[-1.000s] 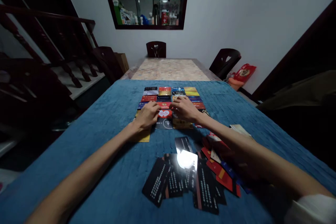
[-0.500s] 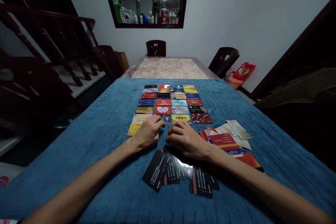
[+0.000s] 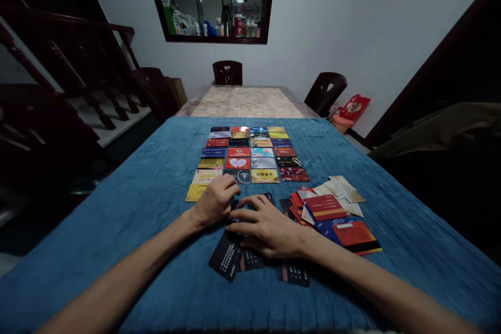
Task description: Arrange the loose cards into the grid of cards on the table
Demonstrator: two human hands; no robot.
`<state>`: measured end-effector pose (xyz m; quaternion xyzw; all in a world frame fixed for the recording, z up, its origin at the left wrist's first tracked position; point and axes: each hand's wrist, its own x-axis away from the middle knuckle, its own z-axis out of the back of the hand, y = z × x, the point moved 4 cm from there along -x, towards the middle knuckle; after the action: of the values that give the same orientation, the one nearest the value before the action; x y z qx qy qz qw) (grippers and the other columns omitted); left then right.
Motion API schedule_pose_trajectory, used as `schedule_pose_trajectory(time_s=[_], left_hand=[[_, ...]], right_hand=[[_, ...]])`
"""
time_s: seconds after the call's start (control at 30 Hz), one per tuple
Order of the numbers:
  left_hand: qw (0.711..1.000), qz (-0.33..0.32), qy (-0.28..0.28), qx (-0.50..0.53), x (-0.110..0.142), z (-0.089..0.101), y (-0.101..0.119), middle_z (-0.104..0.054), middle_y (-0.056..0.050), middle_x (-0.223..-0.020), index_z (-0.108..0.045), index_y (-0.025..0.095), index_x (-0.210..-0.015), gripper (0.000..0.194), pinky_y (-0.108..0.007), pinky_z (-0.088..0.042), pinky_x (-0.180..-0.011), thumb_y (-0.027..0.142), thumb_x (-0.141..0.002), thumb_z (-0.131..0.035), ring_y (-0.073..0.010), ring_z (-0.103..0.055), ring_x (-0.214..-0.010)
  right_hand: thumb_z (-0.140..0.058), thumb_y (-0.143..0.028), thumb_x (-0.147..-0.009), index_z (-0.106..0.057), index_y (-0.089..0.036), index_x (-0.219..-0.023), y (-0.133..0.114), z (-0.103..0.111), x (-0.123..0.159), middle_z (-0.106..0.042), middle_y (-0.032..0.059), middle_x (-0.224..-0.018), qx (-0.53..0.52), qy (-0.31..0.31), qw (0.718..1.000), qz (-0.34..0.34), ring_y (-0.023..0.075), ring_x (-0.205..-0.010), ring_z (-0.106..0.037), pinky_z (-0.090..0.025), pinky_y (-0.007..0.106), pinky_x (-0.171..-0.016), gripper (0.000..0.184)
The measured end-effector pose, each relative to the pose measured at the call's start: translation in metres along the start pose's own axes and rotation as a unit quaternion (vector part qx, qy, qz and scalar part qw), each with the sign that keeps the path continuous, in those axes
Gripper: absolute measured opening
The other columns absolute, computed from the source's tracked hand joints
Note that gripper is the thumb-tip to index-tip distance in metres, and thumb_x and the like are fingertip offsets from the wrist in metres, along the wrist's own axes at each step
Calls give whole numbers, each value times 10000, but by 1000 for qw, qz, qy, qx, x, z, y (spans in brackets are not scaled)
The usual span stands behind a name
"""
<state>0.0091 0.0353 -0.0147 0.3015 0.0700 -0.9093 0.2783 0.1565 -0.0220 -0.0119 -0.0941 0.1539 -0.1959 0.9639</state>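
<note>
While right hand [image 3: 274, 227] lies spread over black cards [image 3: 226, 258], left hand [image 3: 215, 201] curls beside, pinch unclear | cards on cloth [image 3: 97, 229], nearer than rows [image 3: 265, 176] | likely slippery: press lightly, fingertips flat, wrist off rows.

Card rows [image 3: 239, 151] on cloth [image 3: 141, 188], behind loose cards [image 3: 226, 257]; card heap [image 3: 325, 207] right of loose cards; tabletop [image 3: 252, 102] behind cloth.

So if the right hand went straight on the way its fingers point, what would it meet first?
Probably the left hand, just beyond the fingertips of the right hand, though depth is hard to judge.
</note>
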Motion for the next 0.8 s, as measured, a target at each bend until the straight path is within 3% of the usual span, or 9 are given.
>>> schedule_pose_trajectory(time_s=[0.23,0.4,0.63,0.8], left_hand=[[1000,-9,20,7,-2,5,2,-590,-64,-831,-613,152,-830,233,-295,-431,-689,-6,-820,-441,-186,-507,-783],[1000,6,5,8,-1,5,-2,-605,-72,-871,-626,155,-849,270,-303,-459,-731,-20,-812,-424,-188,-532,-825],[999,24,-4,26,0,6,-2,-610,-72,-879,-636,160,-841,278,-304,-476,-740,-23,-794,-432,-188,-551,-835],[998,28,0,55,0,7,3,-621,-67,-861,-635,162,-838,247,-295,-476,-730,6,-797,-448,-181,-571,-808]], right_hand=[[-481,-440,-1000,-575,-180,-1341,-9,-2,-2,-611,89,-1392,-4,-48,999,18,298,-1311,-374,-291,509,-1040,439],[-514,-535,-967,-602,-171,-1301,-8,1,1,-615,103,-1376,5,-27,1000,14,298,-1287,-399,-304,501,-1030,501],[-515,-515,-970,-652,-152,-1187,3,4,4,-669,109,-1266,38,-3,999,-13,305,-1240,-431,-339,509,-995,445],[-531,-555,-950,-646,-153,-1222,13,10,9,-675,123,-1191,59,0,997,-53,298,-1163,-469,-375,493,-967,499]])
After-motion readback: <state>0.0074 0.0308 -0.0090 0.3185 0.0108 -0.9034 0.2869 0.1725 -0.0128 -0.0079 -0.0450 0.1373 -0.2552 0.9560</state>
